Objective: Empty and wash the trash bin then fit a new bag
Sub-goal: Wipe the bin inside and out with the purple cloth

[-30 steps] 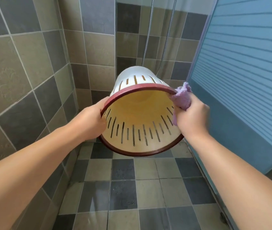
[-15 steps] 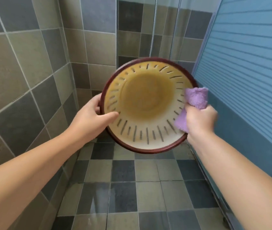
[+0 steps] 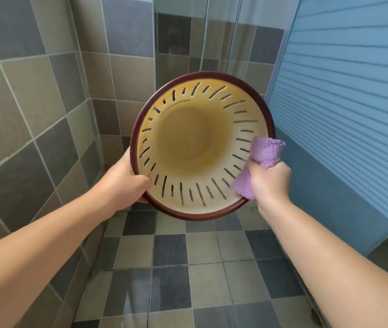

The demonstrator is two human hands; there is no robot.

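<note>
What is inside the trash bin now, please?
The trash bin shows no bag or rubbish, only its bare yellowish bottom. The purple cloth, gripped by the right hand, lies over the rim onto the inner wall. The wall under the cloth is hidden.

The floor is a checker of grey and beige square tiles, glossy and wet-looking on the near left, meeting the tiled wall at left.

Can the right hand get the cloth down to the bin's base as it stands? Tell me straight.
Probably yes. The bin is tipped with its open mouth toward the person, gripped at the rim by the left hand. The right hand holds the purple cloth at the inner wall, and nothing lies inside before the base.
</note>
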